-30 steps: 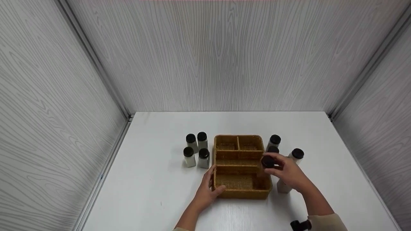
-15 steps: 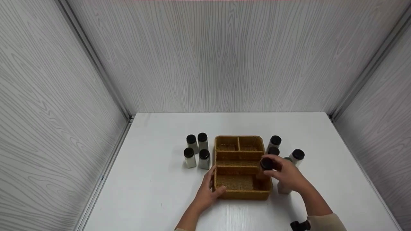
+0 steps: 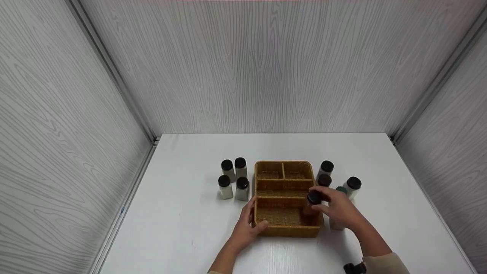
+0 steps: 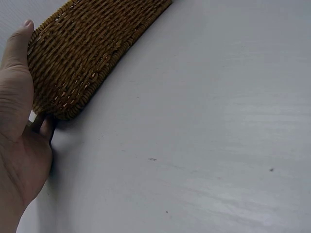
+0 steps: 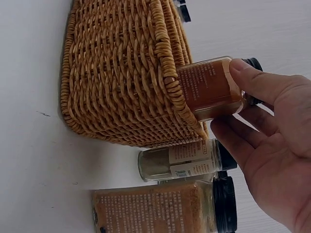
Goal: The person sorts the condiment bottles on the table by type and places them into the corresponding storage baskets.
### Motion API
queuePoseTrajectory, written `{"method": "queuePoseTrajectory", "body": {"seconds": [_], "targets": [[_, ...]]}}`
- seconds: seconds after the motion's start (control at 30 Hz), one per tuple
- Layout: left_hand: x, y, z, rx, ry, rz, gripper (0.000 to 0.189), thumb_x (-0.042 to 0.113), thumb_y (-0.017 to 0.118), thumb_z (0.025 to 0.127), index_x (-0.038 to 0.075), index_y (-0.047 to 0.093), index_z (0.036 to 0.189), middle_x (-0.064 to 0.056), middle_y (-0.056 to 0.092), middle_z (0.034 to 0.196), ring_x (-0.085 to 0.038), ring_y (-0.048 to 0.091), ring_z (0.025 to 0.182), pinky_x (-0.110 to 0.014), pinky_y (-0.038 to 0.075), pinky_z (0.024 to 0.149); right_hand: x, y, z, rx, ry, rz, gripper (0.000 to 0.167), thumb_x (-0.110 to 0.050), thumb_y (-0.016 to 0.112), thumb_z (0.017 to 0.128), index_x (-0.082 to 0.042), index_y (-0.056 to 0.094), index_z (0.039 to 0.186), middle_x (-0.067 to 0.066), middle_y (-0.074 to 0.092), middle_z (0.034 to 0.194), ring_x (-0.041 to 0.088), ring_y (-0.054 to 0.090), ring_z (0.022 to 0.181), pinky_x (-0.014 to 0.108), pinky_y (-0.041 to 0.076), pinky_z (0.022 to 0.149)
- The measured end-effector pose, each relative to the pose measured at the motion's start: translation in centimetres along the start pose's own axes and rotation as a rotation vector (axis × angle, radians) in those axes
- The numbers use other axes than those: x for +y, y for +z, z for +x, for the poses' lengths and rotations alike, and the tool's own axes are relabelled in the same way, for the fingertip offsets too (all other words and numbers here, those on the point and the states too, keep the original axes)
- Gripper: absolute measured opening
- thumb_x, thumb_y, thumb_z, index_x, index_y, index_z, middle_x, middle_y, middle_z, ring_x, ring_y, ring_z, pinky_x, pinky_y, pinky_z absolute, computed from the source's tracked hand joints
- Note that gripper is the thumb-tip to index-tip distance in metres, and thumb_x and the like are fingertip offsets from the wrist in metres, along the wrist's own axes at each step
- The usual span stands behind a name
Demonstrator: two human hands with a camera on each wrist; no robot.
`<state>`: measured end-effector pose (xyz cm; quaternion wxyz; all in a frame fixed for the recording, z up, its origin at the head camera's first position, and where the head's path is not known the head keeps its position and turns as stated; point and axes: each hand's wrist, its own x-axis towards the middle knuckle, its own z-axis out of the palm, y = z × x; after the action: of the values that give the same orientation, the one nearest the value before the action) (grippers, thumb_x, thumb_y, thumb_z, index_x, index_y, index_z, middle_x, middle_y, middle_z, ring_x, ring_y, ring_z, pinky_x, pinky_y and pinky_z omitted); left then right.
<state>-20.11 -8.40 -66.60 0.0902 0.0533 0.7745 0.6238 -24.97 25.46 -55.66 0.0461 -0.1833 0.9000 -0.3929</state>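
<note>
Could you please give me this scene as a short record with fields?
Left hand: grips basket at near left corner
Right hand: holds a jar near its cap
Held jar: black cap, reddish-brown contents; lower part inside front compartment, right end
Basket: wicker, two small compartments at the back
Jars left of basket: four, black caps
Jars right of basket: at least four, one green-capped; some partly hidden by right hand

Wood-grained panels (image 3: pixel 243 68) with corner strips (image 3: pixel 112 68), apparently metal, back and flank a white tabletop (image 3: pixel 179 228).
</note>
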Motion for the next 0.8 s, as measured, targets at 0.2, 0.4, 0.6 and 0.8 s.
{"method": "queuePoseTrajectory", "body": {"seconds": [0.2,0.4,0.6,0.8], "targets": [[-0.1,0.0,-0.1,0.001,0.004,0.001,0.091,0.046,0.075,0.101,0.043,0.018,0.173,-0.011,0.019,0.181,-0.041,0.025,0.167,-0.060,0.031,0.133,-0.1,0.4,0.0,0.005,-0.012,-0.062,0.054,-0.011,0.087,0.092,-0.006,0.068,0.142,0.020,0.070,0.143,0.041,0.071,0.129,0.050,0.061,0.105],[-0.1,0.0,-0.2,-0.009,0.004,-0.009,0.091,0.048,0.074,0.102,0.042,0.017,0.173,-0.011,0.017,0.182,-0.043,0.022,0.168,-0.062,0.030,0.133,0.0,1.0,-0.1,0.024,-0.007,-0.116,0.051,-0.011,0.088,0.091,-0.007,0.070,0.139,0.016,0.072,0.139,0.038,0.072,0.128,0.051,0.061,0.104],[-0.1,0.0,-0.3,-0.013,-0.006,0.018,0.093,0.050,0.073,0.102,0.041,0.016,0.174,-0.013,0.017,0.182,-0.046,0.022,0.167,-0.064,0.030,0.132,0.2,1.6,-0.2,0.039,-0.008,-0.182,0.051,-0.013,0.089,0.090,-0.007,0.071,0.137,0.015,0.074,0.137,0.038,0.073,0.125,0.052,0.061,0.102],[-0.2,-0.1,-0.2,-0.009,-0.001,0.013,0.092,0.049,0.073,0.102,0.041,0.016,0.174,-0.012,0.018,0.182,-0.043,0.023,0.168,-0.061,0.029,0.134,0.4,1.8,-0.1,0.043,0.004,-0.191,0.052,-0.014,0.089,0.090,-0.006,0.071,0.138,0.015,0.073,0.137,0.038,0.072,0.125,0.054,0.061,0.103]]}}
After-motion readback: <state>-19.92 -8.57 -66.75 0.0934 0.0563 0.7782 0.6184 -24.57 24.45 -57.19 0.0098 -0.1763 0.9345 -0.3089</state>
